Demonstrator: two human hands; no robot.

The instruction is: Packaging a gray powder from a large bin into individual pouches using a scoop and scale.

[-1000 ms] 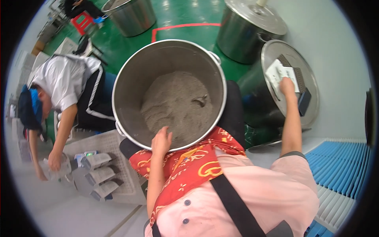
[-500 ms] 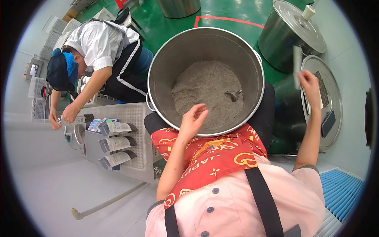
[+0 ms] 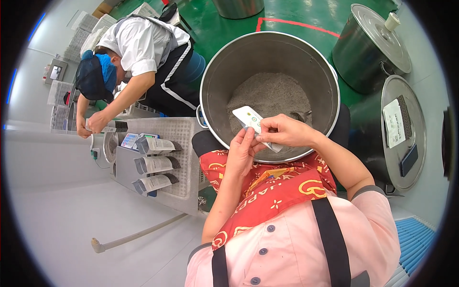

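Observation:
Over the near rim of a large steel pot (image 3: 209,79), my left hand (image 3: 243,152) and my right hand (image 3: 286,131) hold one flat white pouch (image 3: 248,117) between them. Both hands pinch it at its near end, fingertips close together. The pouch slants away from me over the grey-brown powder (image 3: 270,91) lying in the pot. A metal scoop (image 3: 300,116) is partly sunk in the powder on the right, just beyond my right hand. Whether the pouch's mouth is parted cannot be made out.
A stack of flat pouches (image 3: 396,123) and a dark phone (image 3: 409,160) lie on a lidded steel drum at right. Another lidded drum (image 3: 373,52) stands beyond. Three filled pouches (image 3: 158,164) rest on a pale crate (image 3: 189,191) at left. A co-worker (image 3: 138,45) bends beside a scale (image 3: 131,140).
My right hand has come from the drum lid at right to the pot with a pouch. My left hand has closed on the pouch too. The whole view has shifted slightly.

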